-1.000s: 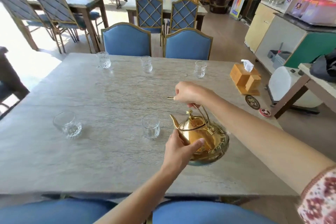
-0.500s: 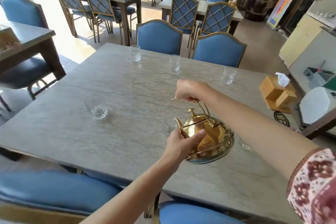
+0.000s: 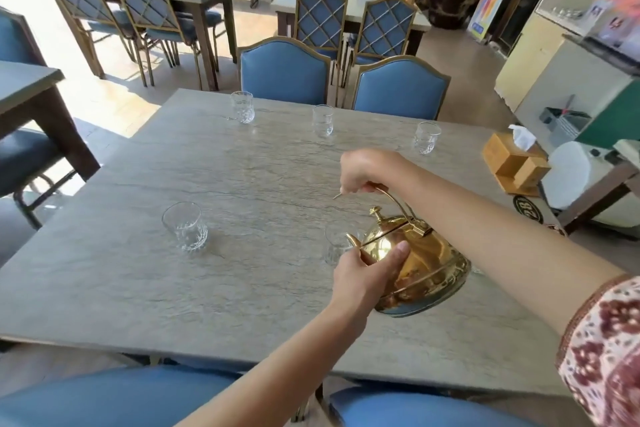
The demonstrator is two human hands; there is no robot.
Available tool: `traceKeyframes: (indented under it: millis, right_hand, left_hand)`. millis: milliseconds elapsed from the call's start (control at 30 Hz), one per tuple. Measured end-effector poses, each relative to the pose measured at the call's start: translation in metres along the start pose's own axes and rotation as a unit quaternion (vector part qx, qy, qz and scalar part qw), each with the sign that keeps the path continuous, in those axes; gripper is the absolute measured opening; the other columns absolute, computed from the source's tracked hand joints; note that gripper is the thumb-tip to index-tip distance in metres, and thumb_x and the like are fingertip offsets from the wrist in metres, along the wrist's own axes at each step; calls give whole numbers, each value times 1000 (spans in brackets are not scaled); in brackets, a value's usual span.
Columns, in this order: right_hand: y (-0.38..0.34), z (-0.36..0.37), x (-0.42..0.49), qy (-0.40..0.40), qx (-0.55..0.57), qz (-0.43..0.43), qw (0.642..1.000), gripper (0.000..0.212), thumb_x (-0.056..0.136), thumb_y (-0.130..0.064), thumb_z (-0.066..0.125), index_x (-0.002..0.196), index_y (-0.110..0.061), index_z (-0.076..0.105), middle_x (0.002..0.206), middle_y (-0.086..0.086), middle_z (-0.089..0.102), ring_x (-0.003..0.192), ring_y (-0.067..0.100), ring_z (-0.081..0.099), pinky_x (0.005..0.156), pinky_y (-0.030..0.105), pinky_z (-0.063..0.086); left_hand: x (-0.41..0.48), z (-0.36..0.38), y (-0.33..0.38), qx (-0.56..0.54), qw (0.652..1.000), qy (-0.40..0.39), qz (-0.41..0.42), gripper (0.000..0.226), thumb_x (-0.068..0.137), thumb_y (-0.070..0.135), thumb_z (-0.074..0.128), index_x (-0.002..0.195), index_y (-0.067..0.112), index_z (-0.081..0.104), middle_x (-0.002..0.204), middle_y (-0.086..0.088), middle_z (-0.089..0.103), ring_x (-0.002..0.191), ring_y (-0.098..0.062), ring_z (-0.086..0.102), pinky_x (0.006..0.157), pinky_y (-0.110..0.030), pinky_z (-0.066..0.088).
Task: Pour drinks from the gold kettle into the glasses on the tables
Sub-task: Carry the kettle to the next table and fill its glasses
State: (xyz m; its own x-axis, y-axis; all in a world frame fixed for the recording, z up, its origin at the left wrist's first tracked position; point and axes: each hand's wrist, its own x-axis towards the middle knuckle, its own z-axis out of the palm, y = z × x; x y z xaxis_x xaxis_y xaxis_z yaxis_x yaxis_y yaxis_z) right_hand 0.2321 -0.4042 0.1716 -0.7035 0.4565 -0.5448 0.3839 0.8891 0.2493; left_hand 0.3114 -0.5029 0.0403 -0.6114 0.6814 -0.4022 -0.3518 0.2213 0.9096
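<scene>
The gold kettle [image 3: 426, 267] is over the near right part of the table [image 3: 242, 288]. It is tipped to the left w/ its spout low & its round bottom showing. The spout tip is right at the rim of the near glass [image 3: 334, 248], which is half hidden behind the spout & the left hand. Can't tell if any drink is coming out, or if the kettle touches the table.

The right hand [image 3: 367, 170] is above the kettle, knuckles up, fingers curled tight round the top of the thin handle. The left hand [image 3: 363, 274] is at the front of the kettle by the spout. Its thumb is pressed flat on the shiny side & the other fingers are wrapped round near the spout, mostly hidden.

The left glass [image 3: 185, 225] stands upright on the near side of the table, well apart from the kettle. 3 more stand in a row along the far side: the far-left glass [image 3: 242, 107], the middle glass [image 3: 322, 121] & the far-right glass [image 3: 427, 137]. All upright; can't tell what's in them.

At the far right edge of the table sits a wood tissue box [image 3: 512, 163] w/ a white tissue poking up. 2 blue chairs [image 3: 284, 71] are pushed in at the far side. At the bottom right a sleeve [image 3: 606, 350] w/ a dark red & white pattern shows on the right arm.
</scene>
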Motion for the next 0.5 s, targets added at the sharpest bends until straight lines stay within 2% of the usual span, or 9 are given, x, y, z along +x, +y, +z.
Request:
traceKeyframes:
  millis: [167, 267, 400, 500]
  right_hand:
    - [-5, -2, 1, 2, 0, 20, 1000, 23, 97, -20, 45, 89, -8, 63, 59, 1, 52, 47, 10, 45, 45, 20, 34]
    - [-8, -3, -1, -4, 16, 43, 999, 22, 97, -21, 46, 91, -8, 63, 60, 2, 52, 45, 11, 45, 43, 21, 34]
    - [-13, -2, 1, -22, 24, 69, 997, 23, 97, -25, 47, 87, -8, 59, 65, 4, 54, 48, 14, 46, 47, 25, 35]
    - [-15, -3, 4, -32, 30, 82, 996, 24, 97, -27, 48, 87, -9, 59, 73, 6, 58, 50, 16, 47, 49, 25, 35]
  left_hand:
    - [0, -10, 3, 5, 1000, -26, -13, 102, 39, 81, 75, 104, 3, 68, 100, -16, 76, 97, -32, 73, 91, -47, 57]
    - [-2, -15, 6, 6, 999, -35, -21, 89, 48, 73, 74, 100, 1, 66, 99, -18, 75, 85, -25, 71, 86, -41, 57]
    - [-3, -23, 5, 4, 998, -53, -27, 49, 72, 55, 78, 87, 11, 61, 82, -6, 67, 76, -18, 63, 72, -31, 53]
    - [-4, -28, 5, -2, 997, -70, -33, 50, 73, 52, 79, 91, 9, 62, 83, -6, 68, 77, -19, 65, 79, -38, 58]
